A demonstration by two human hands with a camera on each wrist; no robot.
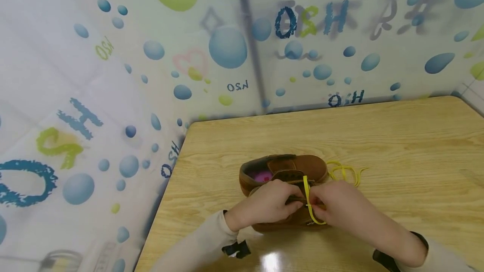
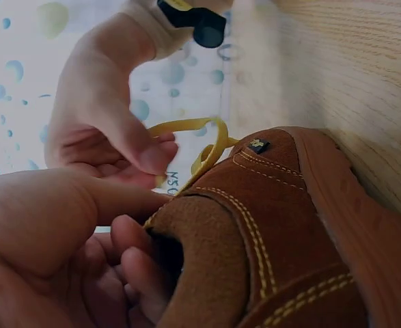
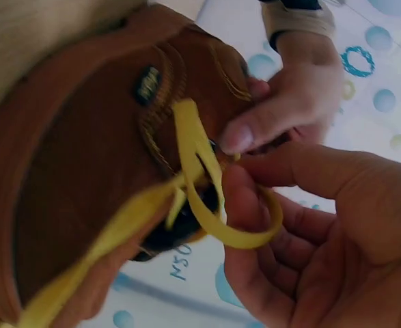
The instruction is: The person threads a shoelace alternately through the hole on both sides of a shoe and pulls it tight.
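Observation:
Two brown shoes lie side by side on the table, toes to the right. My left hand (image 1: 276, 200) grips the nearer shoe (image 2: 268, 205) at the edge of its opening, thumb on the outside and fingers reaching in. Close by, at the eyelets, my right hand (image 3: 302, 225) pinches a yellow shoelace (image 3: 193, 150) between thumb and forefinger. The lace bends in a loop around those fingertips, and another length of it runs toward the toe in the right wrist view. Behind stands the other shoe (image 1: 310, 165), with a pink insole (image 1: 263, 176) showing inside.
More yellow lace (image 1: 342, 169) lies in loose curls on the table, past the far shoe's toe. The wood-grain table (image 1: 397, 146) meets a curtain (image 1: 227, 47) printed with bubbles at its back and left edges.

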